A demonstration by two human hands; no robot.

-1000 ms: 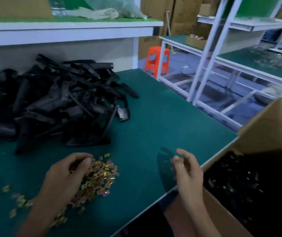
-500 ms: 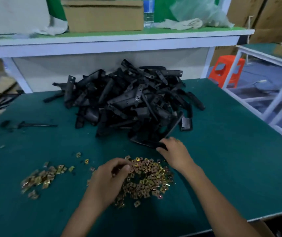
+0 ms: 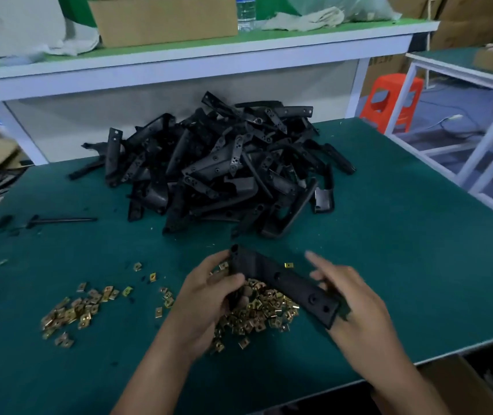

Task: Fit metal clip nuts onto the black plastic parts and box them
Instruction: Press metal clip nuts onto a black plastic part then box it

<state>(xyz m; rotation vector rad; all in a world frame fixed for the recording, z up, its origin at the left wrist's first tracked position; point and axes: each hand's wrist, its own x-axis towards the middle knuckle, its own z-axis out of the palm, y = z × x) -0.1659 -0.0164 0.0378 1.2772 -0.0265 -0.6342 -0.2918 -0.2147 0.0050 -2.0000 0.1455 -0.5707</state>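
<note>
Your bare forearms reach in from the lower edge, wrists angled toward each other. Your left hand [image 3: 206,298] curls its thumb and fingers round one end of a black part [image 3: 281,280]. Your right hand [image 3: 356,307] cradles the other end from beneath, thumb against its edge, index finger stretched straight forward.

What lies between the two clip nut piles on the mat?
A few stray clip nuts on otherwise bare green mat, between the small left pile and the larger pile; head view.
</note>
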